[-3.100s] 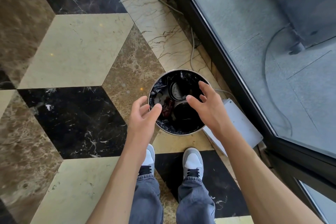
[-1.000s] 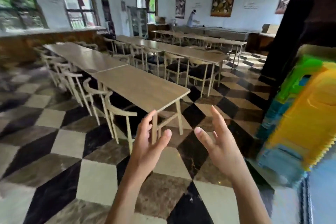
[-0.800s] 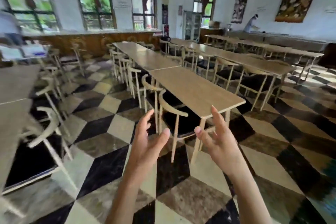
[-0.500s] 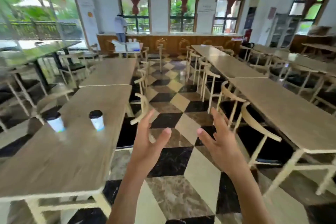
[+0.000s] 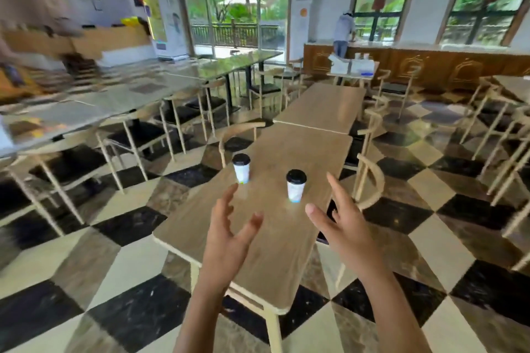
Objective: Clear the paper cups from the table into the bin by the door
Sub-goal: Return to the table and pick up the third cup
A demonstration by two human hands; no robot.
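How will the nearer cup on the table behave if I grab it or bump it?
The nearer cup stands tall on a narrow base, so a bump would probably tip it. It looks like paper, likely light and crushable under a hard squeeze. Its black lid is on, so contents are unknown.

Two paper cups stand upright on a long wooden bench (image 5: 266,243), well apart from each other. The left cup (image 5: 241,168) sits near the bench's left edge; the right cup (image 5: 296,186) is nearer the middle. Both are white with black lids. The left hand (image 5: 229,238) and right hand (image 5: 342,228) float above the bench's near end, palms facing each other, fingers spread, each grip empty and touching nothing. The right cup shows between the two hands, farther along the bench. Chairs (image 5: 370,180) line both sides. The floor (image 5: 86,281) is a black, cream and brown marble pattern. A person (image 5: 343,33) stands at a far counter by the windows.
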